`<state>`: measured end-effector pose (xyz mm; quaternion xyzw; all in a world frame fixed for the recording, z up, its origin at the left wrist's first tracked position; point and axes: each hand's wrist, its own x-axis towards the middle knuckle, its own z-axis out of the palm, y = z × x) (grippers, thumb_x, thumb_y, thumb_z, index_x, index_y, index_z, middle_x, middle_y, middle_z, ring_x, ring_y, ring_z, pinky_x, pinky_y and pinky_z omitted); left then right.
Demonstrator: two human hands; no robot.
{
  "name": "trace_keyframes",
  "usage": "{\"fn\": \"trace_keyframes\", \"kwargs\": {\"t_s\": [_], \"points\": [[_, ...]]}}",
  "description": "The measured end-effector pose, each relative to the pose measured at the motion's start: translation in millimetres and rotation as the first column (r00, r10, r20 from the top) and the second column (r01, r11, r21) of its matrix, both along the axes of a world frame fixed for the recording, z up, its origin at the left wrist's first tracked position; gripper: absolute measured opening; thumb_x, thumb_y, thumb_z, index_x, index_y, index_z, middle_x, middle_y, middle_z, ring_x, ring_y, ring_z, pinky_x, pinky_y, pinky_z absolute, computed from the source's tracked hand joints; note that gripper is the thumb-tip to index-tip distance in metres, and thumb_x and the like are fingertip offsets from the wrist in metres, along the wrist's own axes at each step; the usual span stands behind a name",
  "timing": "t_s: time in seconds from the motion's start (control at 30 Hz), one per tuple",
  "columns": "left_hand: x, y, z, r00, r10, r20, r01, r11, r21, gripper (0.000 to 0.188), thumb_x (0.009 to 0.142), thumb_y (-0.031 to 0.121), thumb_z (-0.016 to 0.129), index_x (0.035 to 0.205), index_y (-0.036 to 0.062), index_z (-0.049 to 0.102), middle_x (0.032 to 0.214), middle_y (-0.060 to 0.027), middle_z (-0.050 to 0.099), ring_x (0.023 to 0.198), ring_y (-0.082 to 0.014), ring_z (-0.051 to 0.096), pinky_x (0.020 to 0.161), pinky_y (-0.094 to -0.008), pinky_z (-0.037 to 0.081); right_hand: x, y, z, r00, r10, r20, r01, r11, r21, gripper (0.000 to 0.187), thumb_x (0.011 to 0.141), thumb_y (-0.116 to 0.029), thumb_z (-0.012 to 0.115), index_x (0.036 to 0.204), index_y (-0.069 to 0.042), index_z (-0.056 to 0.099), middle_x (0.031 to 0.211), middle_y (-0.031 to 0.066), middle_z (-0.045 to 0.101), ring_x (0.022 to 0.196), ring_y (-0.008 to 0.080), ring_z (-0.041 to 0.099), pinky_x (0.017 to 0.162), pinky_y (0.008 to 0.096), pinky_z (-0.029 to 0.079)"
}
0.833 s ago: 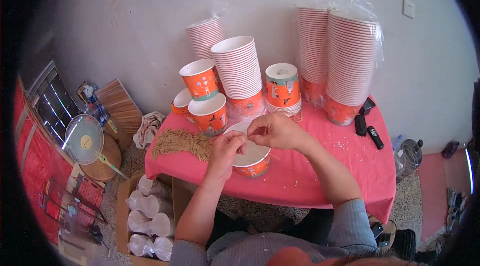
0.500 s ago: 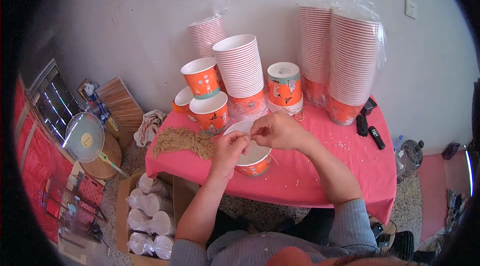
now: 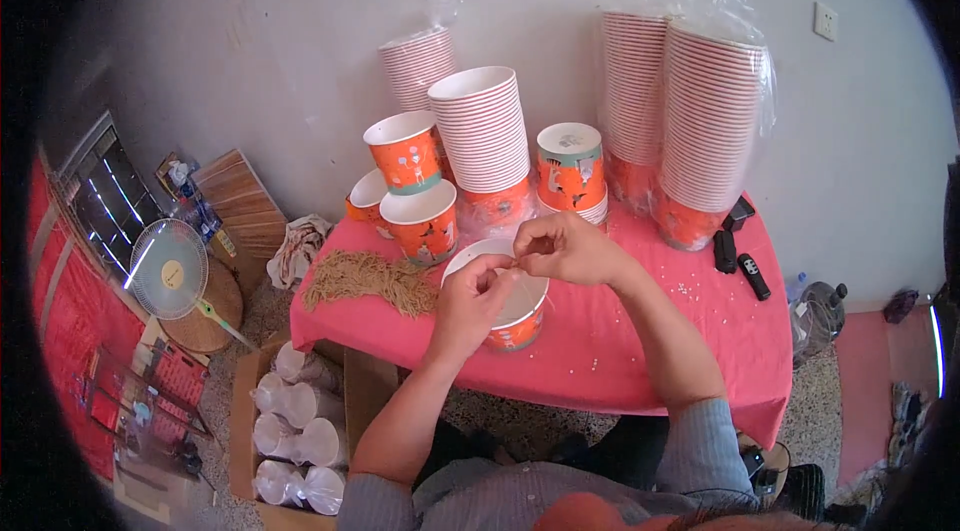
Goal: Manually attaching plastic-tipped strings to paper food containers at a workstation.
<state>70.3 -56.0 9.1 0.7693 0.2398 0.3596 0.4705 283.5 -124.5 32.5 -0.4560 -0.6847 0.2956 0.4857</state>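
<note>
Fingertips pinched, my left hand (image 3: 468, 309) and my right hand (image 3: 570, 249) meet over the mouth of an orange paper bucket (image 3: 516, 335) with a white inside. Between them they hold a thin pale string, mostly hidden by the fingers, with a faint strand showing over the bucket. To the left of my left hand lies a heap of tan strings (image 3: 365, 283). Close behind it, orange paper buckets (image 3: 420, 239) stand piled together. Beyond my right hand sits an upturned orange bucket (image 3: 570, 181) with a green base band.
Tall nested bucket stacks (image 3: 710, 121) in clear plastic rise at the back. Small white bits (image 3: 684, 291) dot the pink tablecloth (image 3: 610, 391). A black remote-like device (image 3: 753, 276) lies at right. On the floor at left are an open carton (image 3: 243, 421) of wrapped containers and a fan (image 3: 170, 271).
Both hands have shifted slightly to the right, still pinched together. The string's end, earlier hanging outside the bucket's right rim, no longer shows there.
</note>
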Motion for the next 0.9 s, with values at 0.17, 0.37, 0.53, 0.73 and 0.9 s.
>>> {"fn": "trace_keyframes", "kwargs": {"t_s": [0.17, 0.37, 0.53, 0.73, 0.9], "points": [[4, 0, -3, 1.0, 0.024, 0.018, -0.026, 0.987, 0.156, 0.013, 0.102, 0.01, 0.072, 0.108, -0.0004, 0.075, 0.074, 0.0038, 0.064, 0.065, -0.0015, 0.053, 0.056, -0.0241, 0.04, 8, 2, 1, 0.998, 0.052, -0.04, -0.056, 0.993, -0.102, 0.005, 0.092, 0.002, 0.07, 0.097, 0.0, 0.07, 0.089, -0.0017, 0.07, 0.085, 0.0058, 0.062, 0.077, 0.0267, 0.051], [5, -6, 1, 0.998, 0.063, 0.012, -0.064, 0.971, 0.232, 0.01, 0.1, 0.008, 0.073, 0.105, -0.0011, 0.075, 0.073, 0.0037, 0.064, 0.066, -0.0016, 0.054, 0.058, -0.0245, 0.042, 14, -1, 6, 0.965, 0.113, -0.235, -0.167, 0.961, -0.222, 0.006, 0.096, -0.005, 0.068, 0.098, 0.001, 0.069, 0.091, 0.0018, 0.07, 0.085, 0.0094, 0.065, 0.079, 0.0278, 0.053], [3, -7, 1, 0.997, 0.068, 0.046, -0.075, 0.983, 0.166, 0.011, 0.1, 0.007, 0.073, 0.105, -0.0027, 0.074, 0.074, 0.0028, 0.065, 0.066, -0.0021, 0.056, 0.059, -0.0247, 0.044, 11, -5, 10, 0.982, 0.062, -0.179, -0.089, 0.986, -0.143, 0.009, 0.097, -0.005, 0.069, 0.102, 0.001, 0.072, 0.095, 0.0031, 0.073, 0.089, 0.0107, 0.068, 0.082, 0.0292, 0.055], [3, -7, 2, 0.994, 0.085, 0.073, -0.097, 0.978, 0.185, 0.013, 0.1, 0.008, 0.074, 0.104, -0.004, 0.075, 0.073, 0.0023, 0.066, 0.066, -0.0024, 0.057, 0.058, -0.0248, 0.044, 2, -19, 22, 0.973, -0.143, 0.181, 0.154, 0.987, -0.05, 0.017, 0.093, -0.004, 0.076, 0.109, 0.001, 0.077, 0.101, 0.0059, 0.077, 0.095, 0.0137, 0.071, 0.086, 0.0317, 0.057], [5, -9, 3, 0.995, 0.084, 0.047, -0.092, 0.976, 0.195, 0.012, 0.1, 0.009, 0.075, 0.103, -0.0033, 0.075, 0.074, 0.0017, 0.067, 0.067, -0.0025, 0.057, 0.058, -0.0251, 0.043, 2, -19, 23, 0.959, -0.138, 0.248, 0.154, 0.987, -0.048, 0.018, 0.09, -0.005, 0.078, 0.107, -0.001, 0.077, 0.093, 0.0057, 0.076, 0.089, 0.0129, 0.071, 0.082, 0.032, 0.057]]}}
